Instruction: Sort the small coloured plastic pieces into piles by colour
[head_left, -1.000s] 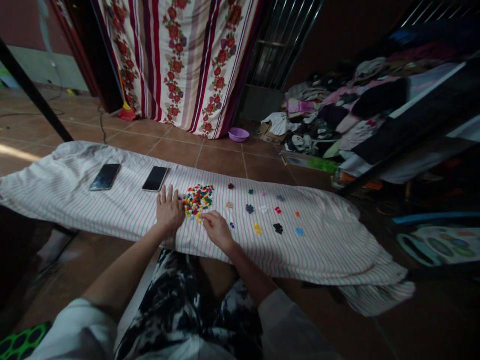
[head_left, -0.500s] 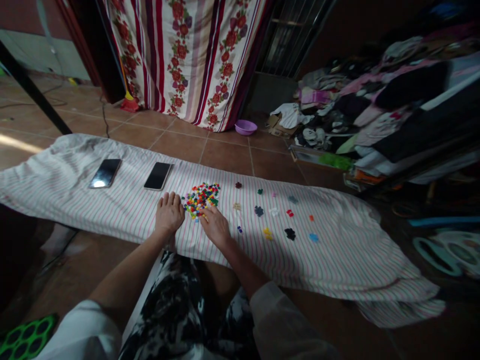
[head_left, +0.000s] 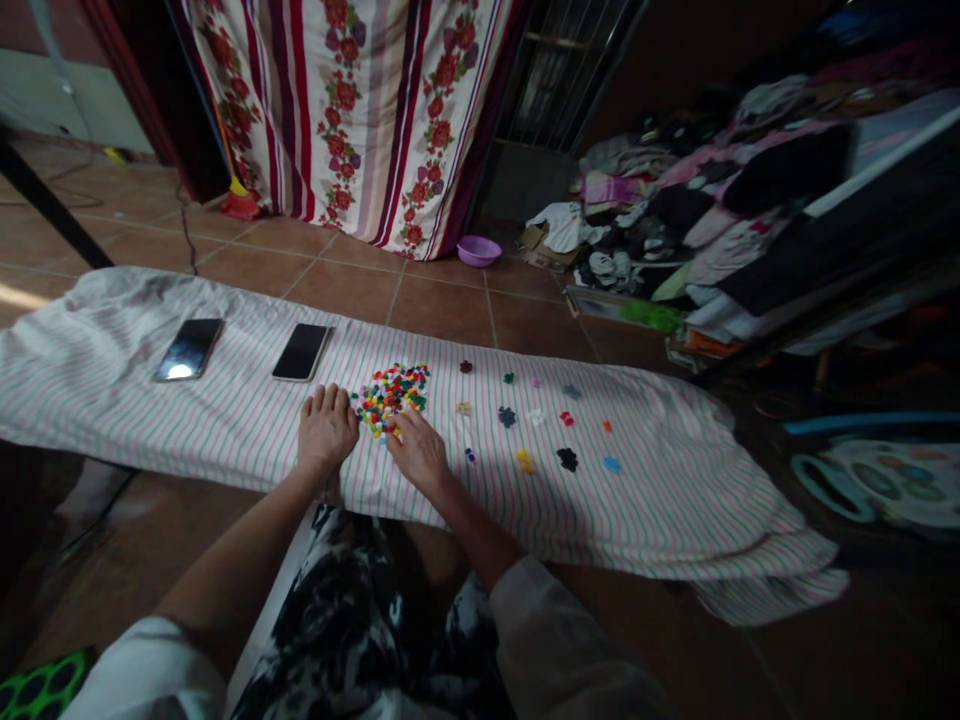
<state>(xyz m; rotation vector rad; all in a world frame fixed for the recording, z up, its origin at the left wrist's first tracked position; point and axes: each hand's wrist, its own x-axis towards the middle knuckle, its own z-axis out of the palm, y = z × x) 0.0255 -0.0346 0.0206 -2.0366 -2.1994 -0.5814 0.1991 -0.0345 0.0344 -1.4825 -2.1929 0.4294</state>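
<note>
A mixed heap of small coloured pieces (head_left: 391,392) lies on the striped cloth (head_left: 645,520). Flat on the cloth, just left of the heap, my left hand (head_left: 328,430) rests with its fingers spread and nothing in it. My right hand (head_left: 418,450) is at the heap's lower right edge, its fingertips bent down among the pieces; whether they pinch one is too small to tell. To the right are several small single-colour groups, among them black (head_left: 568,459), yellow (head_left: 524,461), grey (head_left: 507,416), red (head_left: 566,419) and light blue (head_left: 612,465).
Two phones, one at the far left (head_left: 189,350) and one nearer the heap (head_left: 301,352), lie on the cloth. Beyond it are a purple bowl (head_left: 478,251), a floral curtain (head_left: 382,120) and a pile of clothes (head_left: 697,200).
The whole view has shifted, so the cloth and things on it appear a little further left. Both hands stay in nearly the same places beside the heap.
</note>
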